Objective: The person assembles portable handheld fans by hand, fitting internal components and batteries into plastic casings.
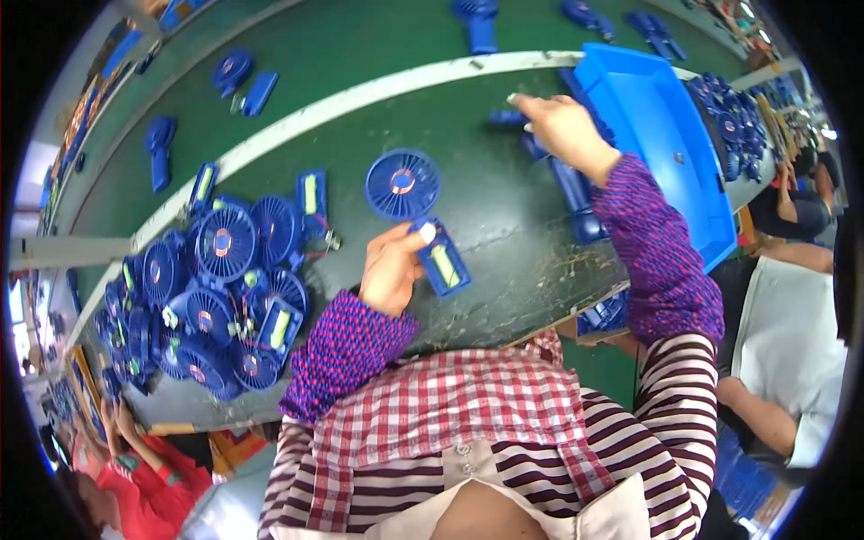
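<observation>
Left hand (pixel 387 270) nearest: pinching the top of the handle on a blue fan (pixel 403 184), thumb on top. Fan lies flat over the bench (pixel 504 301), head pointing away, handle open, pale green battery (pixel 445 263) showing. Heap of blue fans (pixel 207 310) to the left, some with open handles too. Right hand (pixel 567 135) farther out, over blue handle pieces (pixel 580 202) beside the blue bin (pixel 666 148). Fingers bent and blurred; can't tell if they grip anything. White strip (pixel 360 97) runs across behind. Past it, more fans (pixel 232 70) sit well apart on a green surface (pixel 360 45).
</observation>
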Available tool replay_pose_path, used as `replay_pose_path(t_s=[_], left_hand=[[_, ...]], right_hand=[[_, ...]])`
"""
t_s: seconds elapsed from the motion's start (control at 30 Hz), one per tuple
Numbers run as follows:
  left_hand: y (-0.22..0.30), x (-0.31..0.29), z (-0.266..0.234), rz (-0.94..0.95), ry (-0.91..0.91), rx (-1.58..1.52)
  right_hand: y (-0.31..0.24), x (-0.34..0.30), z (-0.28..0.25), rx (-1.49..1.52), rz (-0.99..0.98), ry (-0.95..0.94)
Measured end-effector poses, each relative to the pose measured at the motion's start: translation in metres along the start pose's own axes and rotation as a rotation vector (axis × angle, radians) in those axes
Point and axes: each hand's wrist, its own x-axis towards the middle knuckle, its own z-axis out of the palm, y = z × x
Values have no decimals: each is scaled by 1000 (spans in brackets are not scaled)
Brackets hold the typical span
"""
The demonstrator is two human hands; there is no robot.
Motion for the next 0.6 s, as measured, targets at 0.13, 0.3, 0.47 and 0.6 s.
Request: replay_pose_path(t_s=[0.13,0.3,0.47,0.6], left_hand=[[1,0,-9,8,42,-24],[4,-3,0,3,43,-58],[0,-5,-1,31,64,-95],[-5,-4,0,36,91,-102]], right_hand=[[-81,-10,-27,1311,311,-113],[-137,-32,-18,1931,390,-209],[-162,-40,-8,1395,431,-55],[-177,-46,-24,813,260,114]])
